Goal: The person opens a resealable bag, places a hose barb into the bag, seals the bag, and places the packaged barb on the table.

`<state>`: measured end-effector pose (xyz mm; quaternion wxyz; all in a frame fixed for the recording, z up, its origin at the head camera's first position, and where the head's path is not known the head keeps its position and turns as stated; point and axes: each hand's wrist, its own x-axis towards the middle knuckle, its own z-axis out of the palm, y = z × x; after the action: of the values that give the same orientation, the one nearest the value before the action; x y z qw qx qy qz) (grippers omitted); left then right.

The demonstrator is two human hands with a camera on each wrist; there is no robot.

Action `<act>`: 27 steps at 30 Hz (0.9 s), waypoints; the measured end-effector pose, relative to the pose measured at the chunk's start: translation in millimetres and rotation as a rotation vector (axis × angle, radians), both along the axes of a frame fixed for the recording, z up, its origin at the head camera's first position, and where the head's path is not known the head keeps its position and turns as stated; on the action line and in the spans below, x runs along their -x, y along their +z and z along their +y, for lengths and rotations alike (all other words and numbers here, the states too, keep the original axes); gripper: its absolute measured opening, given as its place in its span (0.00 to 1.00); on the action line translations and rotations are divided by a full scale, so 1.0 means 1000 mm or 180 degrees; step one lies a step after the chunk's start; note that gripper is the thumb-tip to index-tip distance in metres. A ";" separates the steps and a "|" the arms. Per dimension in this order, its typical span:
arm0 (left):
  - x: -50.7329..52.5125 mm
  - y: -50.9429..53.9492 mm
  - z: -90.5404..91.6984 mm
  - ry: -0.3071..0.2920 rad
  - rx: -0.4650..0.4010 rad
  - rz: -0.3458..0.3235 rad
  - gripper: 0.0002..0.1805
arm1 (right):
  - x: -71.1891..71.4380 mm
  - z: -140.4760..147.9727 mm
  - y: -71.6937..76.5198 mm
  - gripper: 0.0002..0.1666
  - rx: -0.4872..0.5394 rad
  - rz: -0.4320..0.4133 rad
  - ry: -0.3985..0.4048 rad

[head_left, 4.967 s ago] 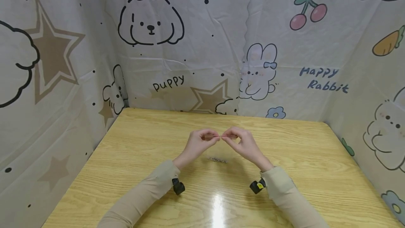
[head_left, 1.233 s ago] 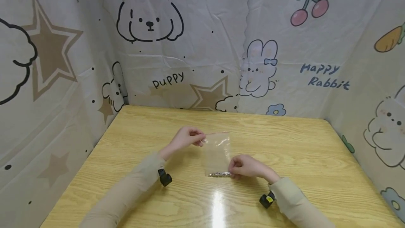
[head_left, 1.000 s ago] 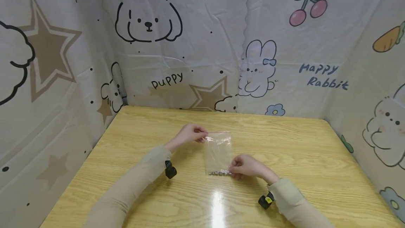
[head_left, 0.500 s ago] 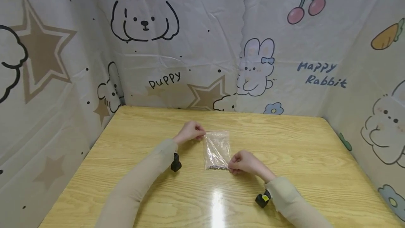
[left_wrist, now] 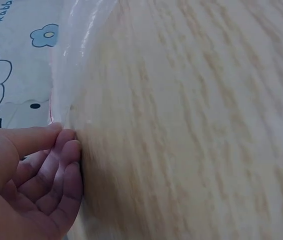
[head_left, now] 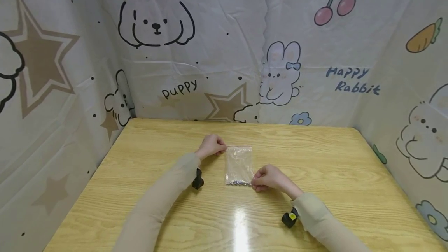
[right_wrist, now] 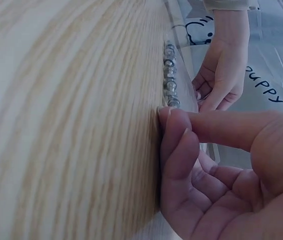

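Observation:
A clear zip-lock bag (head_left: 239, 164) with a thin reddish line along its top lies flat on the table, mid-table in the head view. Small shiny beads (right_wrist: 170, 75) line its bottom edge; in the right wrist view they look round and silvery. My left hand (head_left: 212, 146) pinches the bag's top left corner between thumb and index finger, also seen in the left wrist view, where the plastic (left_wrist: 76, 55) runs up from the fingertips. My right hand (head_left: 272, 178) pinches the bottom right corner, its fingers (right_wrist: 176, 150) close beside the beads.
The wood-grain table (head_left: 168, 213) reaches back to a printed cloth (head_left: 217, 49) that hangs behind it and on both sides. A black wrist camera (head_left: 198, 180) sits at the left cuff, another black camera (head_left: 289, 218) at the right.
Five seconds ago both hands pinched the bag's top edge together. Then the right hand went to the bottom corner and the left to the top corner; the bag has since been laid flat.

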<state>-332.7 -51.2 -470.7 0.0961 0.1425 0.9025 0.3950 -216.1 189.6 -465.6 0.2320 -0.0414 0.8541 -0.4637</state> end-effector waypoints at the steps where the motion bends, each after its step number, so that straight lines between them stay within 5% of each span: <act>1: 0.000 -0.001 0.001 0.0018 -0.0002 0.0012 0.08 | 0.000 0.000 0.000 0.08 -0.0007 0.0001 -0.0007; 12: 0.000 -0.006 0.009 0.0210 0.0193 0.0220 0.08 | -0.001 -0.001 0.000 0.09 -0.0179 0.0147 -0.0071; 27: -0.004 -0.005 0.006 0.0377 0.0150 0.0135 0.08 | 0.003 -0.005 0.003 0.11 -0.0418 0.0311 0.0075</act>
<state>-328.8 -44.7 -475.5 0.0568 0.0948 0.9202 0.3754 -218.7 184.9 -462.4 0.1977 -0.0588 0.8924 -0.4013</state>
